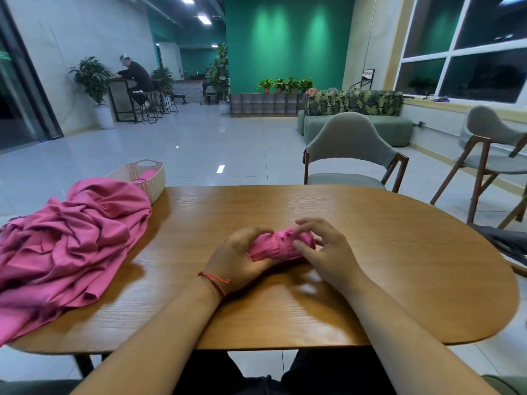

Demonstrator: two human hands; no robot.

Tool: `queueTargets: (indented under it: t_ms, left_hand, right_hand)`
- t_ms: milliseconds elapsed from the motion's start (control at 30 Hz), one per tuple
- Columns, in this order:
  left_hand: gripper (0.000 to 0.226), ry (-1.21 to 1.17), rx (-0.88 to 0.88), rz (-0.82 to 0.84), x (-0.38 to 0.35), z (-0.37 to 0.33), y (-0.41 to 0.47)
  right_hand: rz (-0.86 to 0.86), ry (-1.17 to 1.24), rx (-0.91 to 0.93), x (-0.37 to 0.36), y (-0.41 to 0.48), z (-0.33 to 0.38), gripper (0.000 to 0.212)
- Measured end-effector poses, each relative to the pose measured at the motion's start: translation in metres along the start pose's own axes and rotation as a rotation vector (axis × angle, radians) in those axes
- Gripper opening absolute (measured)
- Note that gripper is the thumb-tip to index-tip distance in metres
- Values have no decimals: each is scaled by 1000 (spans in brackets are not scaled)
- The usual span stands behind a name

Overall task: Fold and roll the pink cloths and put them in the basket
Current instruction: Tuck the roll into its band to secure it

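Observation:
A rolled pink cloth [278, 246] lies on the wooden table [399, 266] in front of me. My left hand [242, 258] grips its left end, fingers curled over the top and thumb underneath. My right hand [325, 249] touches the right end of the roll with its fingertips, the fingers bent and spread. A heap of loose pink cloths [65, 246] covers the table's left side. Behind the heap stands a pale woven basket [151, 178] at the table's far left edge, with a pink roll [144, 175] inside it.
A grey chair [350, 155] stands across the table and another [490, 149] to the right. A dark object [504, 240] lies at the right table edge. A person sits at a high desk far off on the left.

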State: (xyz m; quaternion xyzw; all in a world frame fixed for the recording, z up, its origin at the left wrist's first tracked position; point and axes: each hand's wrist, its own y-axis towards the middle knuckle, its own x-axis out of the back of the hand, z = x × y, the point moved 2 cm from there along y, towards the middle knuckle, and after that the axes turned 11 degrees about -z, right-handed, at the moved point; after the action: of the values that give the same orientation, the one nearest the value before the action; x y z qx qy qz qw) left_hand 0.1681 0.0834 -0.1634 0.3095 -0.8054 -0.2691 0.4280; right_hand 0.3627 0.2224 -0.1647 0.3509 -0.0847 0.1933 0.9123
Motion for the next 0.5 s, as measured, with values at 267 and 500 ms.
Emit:
queueTargets:
  t_ms: [267, 500]
  left_hand:
    - [46, -20, -123, 61, -2, 2, 1]
    - [43, -53, -100, 56, -3, 5, 1]
  right_hand:
    - [-127, -154, 77, 3, 0, -7, 15]
    - [-91, -358, 241, 4, -1, -3, 4]
